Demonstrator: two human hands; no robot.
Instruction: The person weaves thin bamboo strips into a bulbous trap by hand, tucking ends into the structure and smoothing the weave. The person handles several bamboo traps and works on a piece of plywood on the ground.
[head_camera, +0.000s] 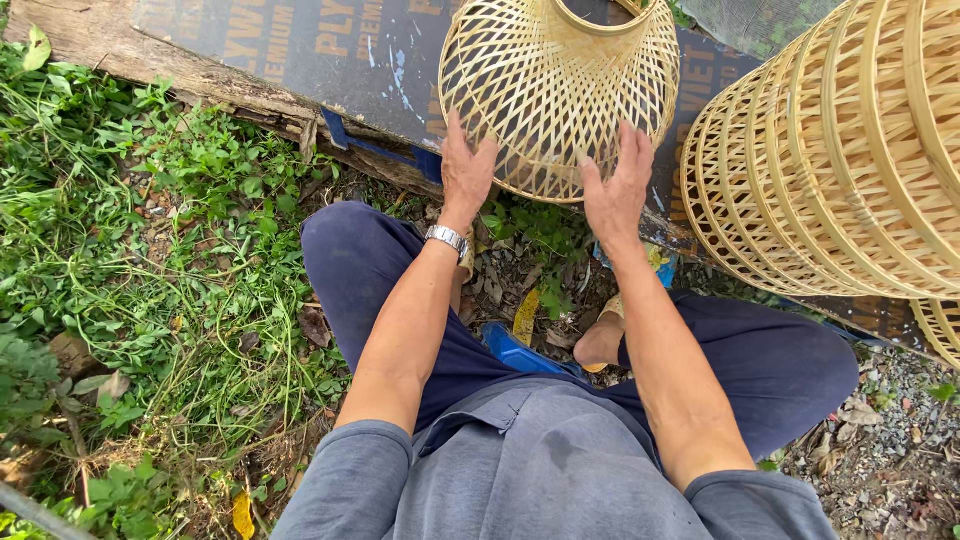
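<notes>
Both hands rest flat on a woven bamboo basket (558, 95) at 12 o'clock, which stands on a dark board (340, 60). The left hand (466, 172) presses its near left side, the right hand (614, 188) its near right; fingers apart, open on the weave. A stack of baskets (850, 150) lies at 2 o'clock, grass (150, 250) at 9.

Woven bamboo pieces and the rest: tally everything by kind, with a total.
Woven bamboo lampshade between left hand and right hand: 1
Stack of woven bamboo shades: 1
Dark printed plywood board: 1
Metal wristwatch: 1
Total: 4
</notes>
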